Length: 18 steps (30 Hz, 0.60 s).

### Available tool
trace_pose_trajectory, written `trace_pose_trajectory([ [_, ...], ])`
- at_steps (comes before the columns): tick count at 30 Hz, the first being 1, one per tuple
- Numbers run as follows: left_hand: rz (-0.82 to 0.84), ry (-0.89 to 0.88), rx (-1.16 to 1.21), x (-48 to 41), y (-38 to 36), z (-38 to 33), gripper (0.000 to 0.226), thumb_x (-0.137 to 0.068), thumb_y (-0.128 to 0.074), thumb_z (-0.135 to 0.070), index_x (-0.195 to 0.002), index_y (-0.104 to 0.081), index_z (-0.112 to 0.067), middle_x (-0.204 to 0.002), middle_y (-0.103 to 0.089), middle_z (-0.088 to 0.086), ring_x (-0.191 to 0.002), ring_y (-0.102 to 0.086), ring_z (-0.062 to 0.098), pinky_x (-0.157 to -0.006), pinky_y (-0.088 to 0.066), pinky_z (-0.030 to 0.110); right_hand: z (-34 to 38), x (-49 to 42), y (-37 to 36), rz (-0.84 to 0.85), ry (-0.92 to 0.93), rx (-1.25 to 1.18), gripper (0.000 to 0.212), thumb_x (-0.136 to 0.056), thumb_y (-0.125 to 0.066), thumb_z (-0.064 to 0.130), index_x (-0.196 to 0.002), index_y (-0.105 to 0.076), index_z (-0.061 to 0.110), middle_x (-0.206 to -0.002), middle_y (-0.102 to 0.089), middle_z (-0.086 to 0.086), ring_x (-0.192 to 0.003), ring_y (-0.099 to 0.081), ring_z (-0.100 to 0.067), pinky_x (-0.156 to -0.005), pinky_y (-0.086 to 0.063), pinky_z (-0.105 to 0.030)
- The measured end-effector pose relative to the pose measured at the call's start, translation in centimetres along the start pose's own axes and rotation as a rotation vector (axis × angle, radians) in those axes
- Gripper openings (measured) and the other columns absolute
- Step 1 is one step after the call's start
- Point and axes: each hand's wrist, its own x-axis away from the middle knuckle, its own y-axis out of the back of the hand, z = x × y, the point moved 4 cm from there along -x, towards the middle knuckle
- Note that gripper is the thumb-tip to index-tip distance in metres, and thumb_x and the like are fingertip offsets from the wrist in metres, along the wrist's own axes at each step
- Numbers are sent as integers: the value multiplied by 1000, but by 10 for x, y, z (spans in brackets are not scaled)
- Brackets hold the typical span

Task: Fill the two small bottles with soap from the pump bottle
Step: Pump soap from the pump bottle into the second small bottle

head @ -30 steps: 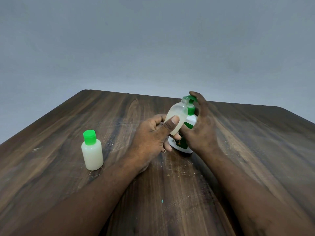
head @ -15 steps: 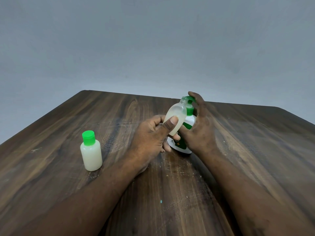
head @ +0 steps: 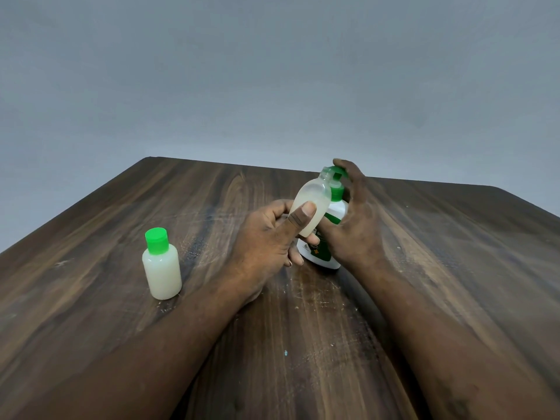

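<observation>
Nearest us on the table (head: pixel 181 344), well off to the left, the capped small bottle (head: pixel 162 268) stood upright and looked full. Further in, our left hand (head: pixel 266 247) gripped the open small bottle (head: pixel 310 207), thumb across its belly. Its long axis leaned up and rightward, putting its mouth at the spout of the pump bottle (head: pixel 318 253). Just beyond, our right hand (head: pixel 354 225) curled round that bottle, forefinger over the pump head (head: pixel 336 171). The next press, we judged, needed mouth and spout aligned.

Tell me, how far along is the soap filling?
Done: the capped small bottle on the table looks full. In hand: the left hand holds the open small bottle, partly filled, at the spout of the pump bottle, which the right hand grips. Left: finish filling, then cap it.
</observation>
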Motion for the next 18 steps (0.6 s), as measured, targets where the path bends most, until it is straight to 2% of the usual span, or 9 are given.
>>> trace_pose_trajectory([
  [4,9,4,-14,2,2,2,36,-96,-63,-49,-112,-71,-18,-86,-80,9,-48,-59,14,-49,-48,25,1,1,0,-6,-2,-5,75,-81,-81,38,-144,-41,43,-120,-66,19,-110,-66,-1,-89,-61,-41],
  [7,7,4,-6,1,1,1,37,-97,-63,-50,-114,-71,-18,-88,-80,9,-50,-60,15,-50,-49,25,0,2,-1,-9,-8,-5,81,-81,-85,33,-149,-41,42,-124,-66,16,-109,-67,-5,-89,-61,-44],
  [11,3,1,2,-1,0,0,37,-97,-62,-49,-113,-71,-16,-88,-80,9,-49,-60,16,-49,-49,24,0,0,-1,-11,1,-3,86,-81,-87,30,-152,-40,42,-127,-65,19,-110,-66,-4,-91,-60,-43],
  [15,8,1,-13,0,2,1,37,-97,-63,-50,-114,-71,-17,-87,-80,9,-50,-60,15,-50,-48,25,-1,-1,-2,1,-8,-12,78,-82,-86,30,-145,-43,42,-120,-65,23,-108,-66,1,-88,-61,-40],
  [18,6,6,-20,1,2,1,38,-95,-63,-51,-113,-71,-19,-87,-80,8,-49,-60,15,-50,-49,25,0,-1,-1,-1,-5,-11,76,-82,-86,31,-145,-44,40,-119,-67,19,-106,-67,1,-86,-62,-39],
])
